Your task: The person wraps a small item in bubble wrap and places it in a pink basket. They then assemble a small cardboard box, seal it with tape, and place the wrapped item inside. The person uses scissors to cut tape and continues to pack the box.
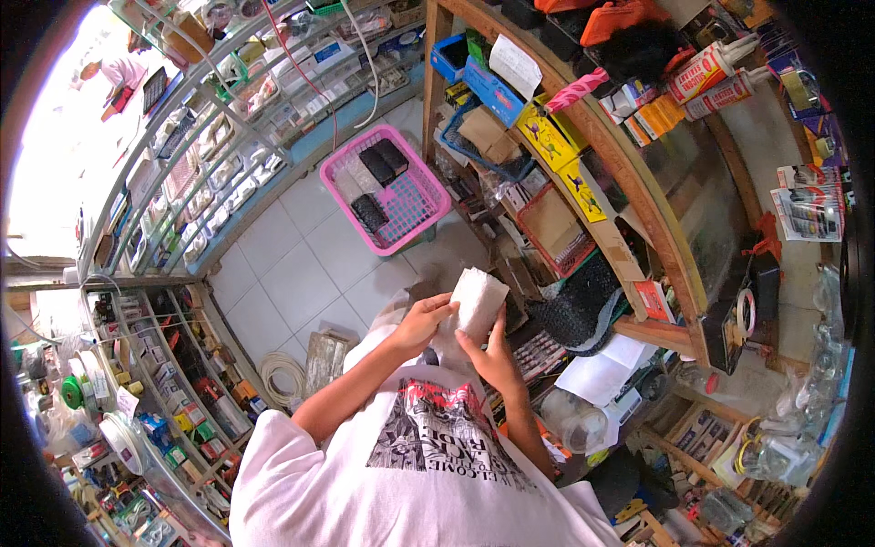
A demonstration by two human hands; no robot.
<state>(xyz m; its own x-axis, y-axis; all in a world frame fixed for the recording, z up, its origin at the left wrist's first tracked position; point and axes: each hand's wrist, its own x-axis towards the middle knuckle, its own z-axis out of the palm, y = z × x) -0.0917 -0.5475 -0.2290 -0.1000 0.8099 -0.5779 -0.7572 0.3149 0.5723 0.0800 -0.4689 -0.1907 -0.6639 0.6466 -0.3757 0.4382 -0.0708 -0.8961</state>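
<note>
A white wrapped packet (480,295), roughly box-shaped with a crinkled surface, is held in front of my body. My left hand (418,327) pinches its left side with thumb and fingertips. From below and the right, my right hand (491,355) grips it, thumb on the near face and fingers along the right edge. Beyond my hands stands a pink plastic basket (331,195). In it lie several packets, among them a black-wrapped one (370,212) and a clear bubble-wrapped one (346,186). What is inside the packets cannot be made out.
Metal-railed shelves of small goods (225,161) run along the left. On the right rises a wooden shelf frame (636,178) with boxes and sealant tubes (701,72). A coiled cable (281,376) lies on the tiled floor (290,256). An open notebook (601,366) is to my right.
</note>
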